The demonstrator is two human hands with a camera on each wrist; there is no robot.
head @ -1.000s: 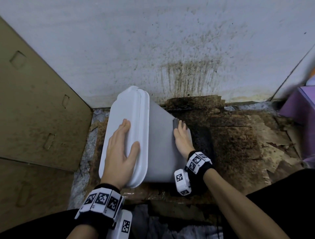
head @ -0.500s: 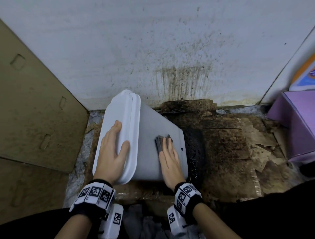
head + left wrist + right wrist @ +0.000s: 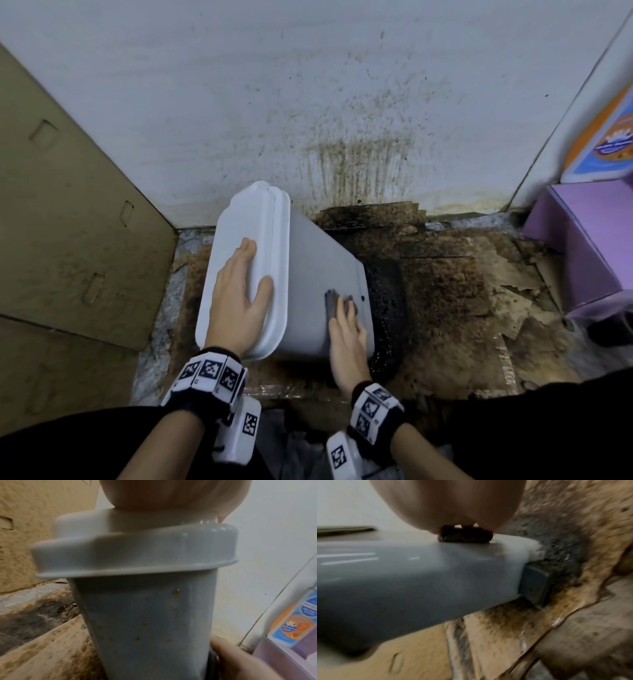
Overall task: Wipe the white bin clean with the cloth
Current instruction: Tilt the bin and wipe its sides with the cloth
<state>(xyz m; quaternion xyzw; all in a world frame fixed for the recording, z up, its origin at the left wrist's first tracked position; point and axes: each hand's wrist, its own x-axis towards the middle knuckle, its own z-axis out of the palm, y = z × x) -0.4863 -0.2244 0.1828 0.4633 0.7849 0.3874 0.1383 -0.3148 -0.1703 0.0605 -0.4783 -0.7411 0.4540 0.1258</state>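
The white bin (image 3: 315,267) lies on its side on the dirty floor, lid end to the left. My left hand (image 3: 239,291) rests flat on the lid (image 3: 239,219), fingers straight. My right hand (image 3: 346,329) presses a small dark grey cloth (image 3: 334,301) flat against the bin's upturned side near its base end. In the left wrist view the bin's side (image 3: 149,622) carries small brown specks below the lid (image 3: 133,553). The right wrist view shows the cloth (image 3: 465,536) squashed under my palm on the bin (image 3: 419,574).
A stained white wall (image 3: 342,102) stands behind the bin. Brown cardboard (image 3: 68,222) leans at the left. Torn, soiled cardboard (image 3: 462,284) covers the floor to the right. A purple box (image 3: 589,250) and an orange-and-blue package (image 3: 609,137) sit at the far right.
My right hand slid the cloth from the bin's far right edge onto its side, then back toward me. The left hand stayed on the lid.
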